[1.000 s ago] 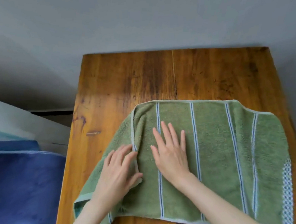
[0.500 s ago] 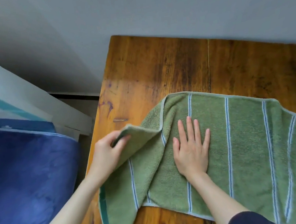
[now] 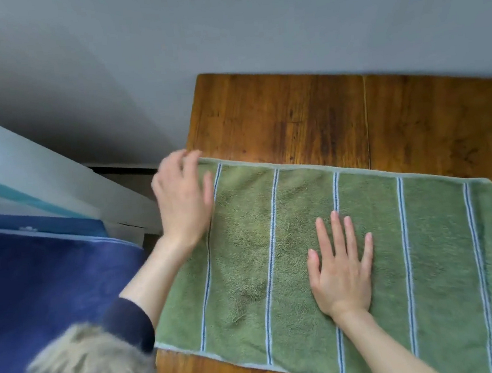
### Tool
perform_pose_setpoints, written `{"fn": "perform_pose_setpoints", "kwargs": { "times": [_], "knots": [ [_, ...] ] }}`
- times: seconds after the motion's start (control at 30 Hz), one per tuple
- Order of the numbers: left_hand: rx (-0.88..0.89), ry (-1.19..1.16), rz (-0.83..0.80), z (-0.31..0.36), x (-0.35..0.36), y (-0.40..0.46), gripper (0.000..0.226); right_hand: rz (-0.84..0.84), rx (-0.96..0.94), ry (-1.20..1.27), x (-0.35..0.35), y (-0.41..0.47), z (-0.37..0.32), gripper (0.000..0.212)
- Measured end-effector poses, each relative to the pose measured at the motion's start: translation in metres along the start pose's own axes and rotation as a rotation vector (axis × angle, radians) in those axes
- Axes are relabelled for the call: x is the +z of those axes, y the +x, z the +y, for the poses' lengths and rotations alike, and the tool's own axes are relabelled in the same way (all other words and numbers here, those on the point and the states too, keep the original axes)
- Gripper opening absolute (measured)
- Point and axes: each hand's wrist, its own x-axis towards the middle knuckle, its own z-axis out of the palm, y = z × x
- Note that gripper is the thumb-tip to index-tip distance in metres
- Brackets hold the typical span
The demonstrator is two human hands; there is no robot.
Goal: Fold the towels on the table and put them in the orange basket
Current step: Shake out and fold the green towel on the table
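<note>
Towel [image 3: 350,251] lies flat on the table [image 3: 292,115]. Right hand [image 3: 341,270] presses it, fingers spread. Left hand [image 3: 184,198] rests loosely at its far left corner, grasping nothing.

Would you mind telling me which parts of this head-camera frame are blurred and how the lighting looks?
Head view: the left hand at the green towel corner is motion-blurred, as is the fur trim at lower left; the right hand, flat on the towel, is sharper; the light is soft and even, with faint sheen on the wooden table.
</note>
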Motion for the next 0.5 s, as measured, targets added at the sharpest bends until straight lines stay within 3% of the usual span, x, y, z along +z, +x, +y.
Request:
{"fn": "perform_pose_setpoints", "kwargs": {
  "times": [0.07,0.13,0.33,0.5],
  "knots": [
    [0.166,0.068,-0.201,0.009,0.012,-0.026,0.051,0.004,0.001,-0.002,0.0,0.0,0.0,0.058],
    [0.209,0.155,-0.373,0.005,0.025,-0.037,0.062,0.01,0.003,-0.004,0.001,0.0,0.0,0.059],
    [0.232,0.208,-0.389,-0.023,0.034,0.001,0.069,0.014,-0.008,-0.022,0.003,0.0,0.001,0.059],
    [0.065,-0.007,-0.4,-0.033,0.037,0.022,0.069,0.011,-0.004,-0.016,0.004,0.0,0.0,0.059]
  ]
}}
